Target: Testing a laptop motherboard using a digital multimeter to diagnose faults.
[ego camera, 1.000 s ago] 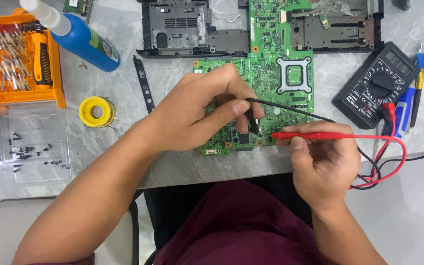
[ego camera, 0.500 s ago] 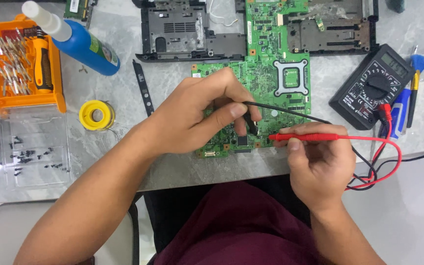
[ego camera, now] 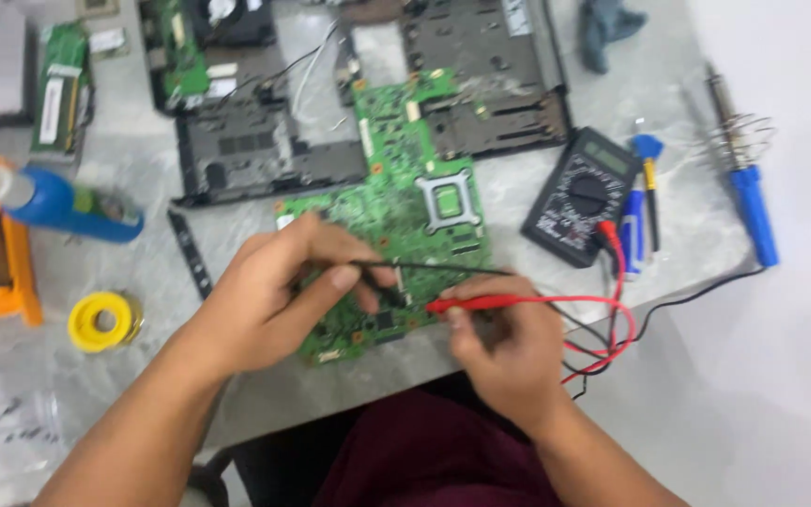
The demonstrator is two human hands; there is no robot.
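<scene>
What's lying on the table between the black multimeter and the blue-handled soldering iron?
In the head view, between the multimeter and the soldering iron lie two small blue-handled tools, side by side; their exact kind is too blurred to tell.

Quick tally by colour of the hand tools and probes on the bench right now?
Red probe: 1
Black probe: 1
Blue iron: 1
Blue bottle: 1
Blue pens: 2
Yellow reel: 1
Total: 7
</scene>
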